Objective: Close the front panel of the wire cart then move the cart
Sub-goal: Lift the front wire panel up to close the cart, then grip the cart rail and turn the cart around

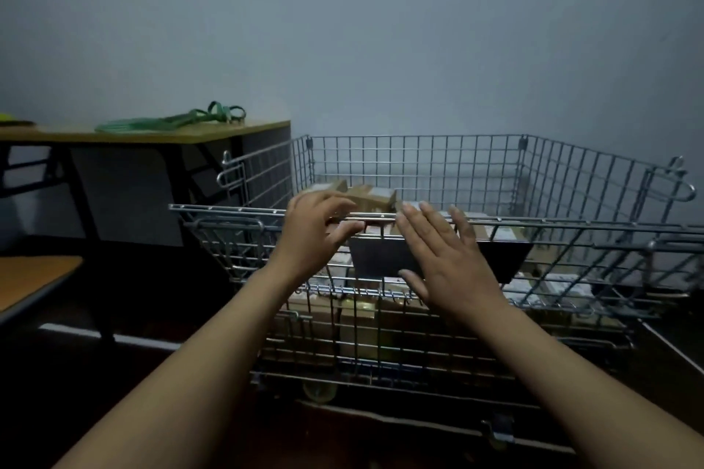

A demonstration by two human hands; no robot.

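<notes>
The wire cart [438, 225] stands against the wall just beside a desk [160, 133], its front panel [381, 316] directly before the person. The left hand [316, 232] curls loosely at the panel's top rail [533, 227] and the right hand [445, 259] is spread flat, gripping nothing. To seat the panel squarely, both hands should probably grip that rail evenly; cardboard boxes [365, 196] fill the cart.

The open top of the grey wire-mesh cart [419, 164] is left free for reaching in. On the left, passage is blocked by a wooden-topped, black-framed table [160, 135] standing just beside.
</notes>
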